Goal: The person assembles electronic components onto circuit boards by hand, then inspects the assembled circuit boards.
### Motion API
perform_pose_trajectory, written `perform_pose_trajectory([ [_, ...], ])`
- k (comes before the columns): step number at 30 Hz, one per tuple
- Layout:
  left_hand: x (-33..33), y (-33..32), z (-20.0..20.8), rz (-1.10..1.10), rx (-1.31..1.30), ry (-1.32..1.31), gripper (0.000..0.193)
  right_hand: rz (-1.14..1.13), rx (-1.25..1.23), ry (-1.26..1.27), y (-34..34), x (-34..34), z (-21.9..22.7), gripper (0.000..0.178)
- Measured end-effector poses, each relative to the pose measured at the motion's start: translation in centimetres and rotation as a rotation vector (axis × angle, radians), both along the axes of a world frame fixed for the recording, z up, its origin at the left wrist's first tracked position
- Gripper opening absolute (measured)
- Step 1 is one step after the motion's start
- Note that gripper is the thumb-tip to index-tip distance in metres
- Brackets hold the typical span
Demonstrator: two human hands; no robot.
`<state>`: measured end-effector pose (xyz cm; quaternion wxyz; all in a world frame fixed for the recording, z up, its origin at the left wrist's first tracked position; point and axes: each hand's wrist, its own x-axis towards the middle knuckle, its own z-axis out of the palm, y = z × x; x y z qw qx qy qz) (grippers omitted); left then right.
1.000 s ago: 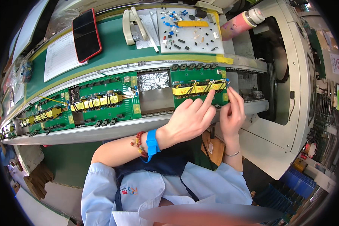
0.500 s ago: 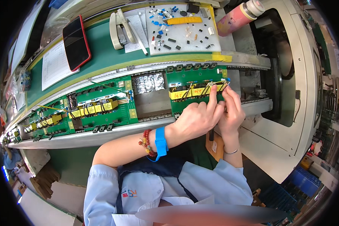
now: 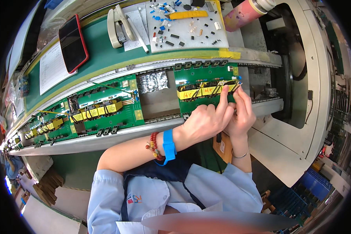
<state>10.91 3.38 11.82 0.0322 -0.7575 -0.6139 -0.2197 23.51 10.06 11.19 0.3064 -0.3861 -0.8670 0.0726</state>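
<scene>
A green circuit board (image 3: 204, 73) lies in the rail track in front of me, bearing a long yellow-taped component (image 3: 195, 94) with black wires. My left hand (image 3: 210, 121) reaches over the board's front edge. Its index fingertip touches the component near the right end, while the other fingers are curled and the thumb is hidden. Close beside it, my right hand (image 3: 241, 115) has its fingertips pinched at the component's right end, on what looks like a thin wire lead (image 3: 238, 85). A blue strap and red beads circle my left wrist.
More boards (image 3: 105, 91) sit leftward along the metal rails (image 3: 152, 124). Behind are a red-edged phone (image 3: 73, 43), a stapler (image 3: 120, 27), a pen (image 3: 138, 35), and a white foam sheet (image 3: 201, 39) with loose components. A pink bottle (image 3: 245, 16) and a pale machine housing (image 3: 288, 146) stand right.
The view has shifted slightly, so the phone, stapler and foam sheet appear higher and further left. Both hands keep nearly the same pose at the component's right end.
</scene>
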Motion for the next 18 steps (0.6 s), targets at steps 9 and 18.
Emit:
perform_pose_trajectory([
  [9,0.1,0.3,1.2,0.007,0.003,-0.022,0.019,0.02,-0.057,-0.046,0.7,1.0,1.0,0.028],
  [18,-3.9,-7.6,2.6,0.192,-0.106,-0.448,0.034,0.049,-0.202,0.133,5.6,1.3,5.3,0.028],
])
